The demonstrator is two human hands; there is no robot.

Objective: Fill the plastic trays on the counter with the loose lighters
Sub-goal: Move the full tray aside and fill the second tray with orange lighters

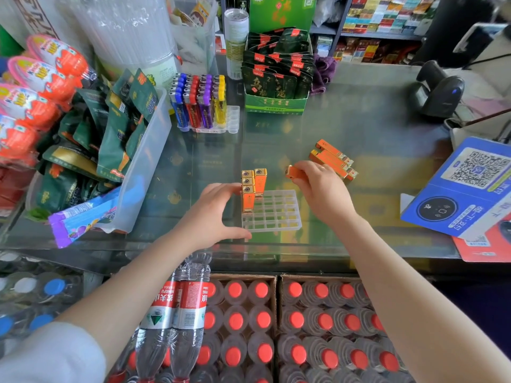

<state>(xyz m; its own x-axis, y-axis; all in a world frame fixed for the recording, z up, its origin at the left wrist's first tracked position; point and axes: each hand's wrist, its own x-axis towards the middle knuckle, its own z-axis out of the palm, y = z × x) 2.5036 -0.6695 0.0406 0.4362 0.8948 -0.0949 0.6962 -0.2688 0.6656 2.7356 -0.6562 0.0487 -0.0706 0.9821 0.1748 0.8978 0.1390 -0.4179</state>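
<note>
Four orange lighters point(253, 189) already stand upright in the far-left corner of the clear plastic tray point(272, 214), three in the leftmost column and one beside them in the next, so most of its cells are open and the job looks to be in its early part. The right hand point(318, 189) hovers just above and to the right of the tray, its fingers point(300, 172) pinching one more orange lighter point(294, 172) that lies nearly level, gold cap pointing left toward the standing ones. The left hand point(218, 214) steadies the tray from its left side, fingers spread, fingertips against the standing lighters and thumb laid along the near edge. To seat this one well, I would judge the right hand should first turn the lighter upright, cap on top to match the others, then bring its base over the free cell next to the lone lighter in the second column and lower it straight down. A tilted entry could catch on the cell wall or knock the neighbours. The left hand's brace matters, since the light tray may slide on the glass surface point(373, 128). A small heap of loose lighters point(333, 157) waits just beyond the right hand. A second tray point(218, 125), farther back, holds coloured lighters point(197, 100) and has a bare column on its right.
</note>
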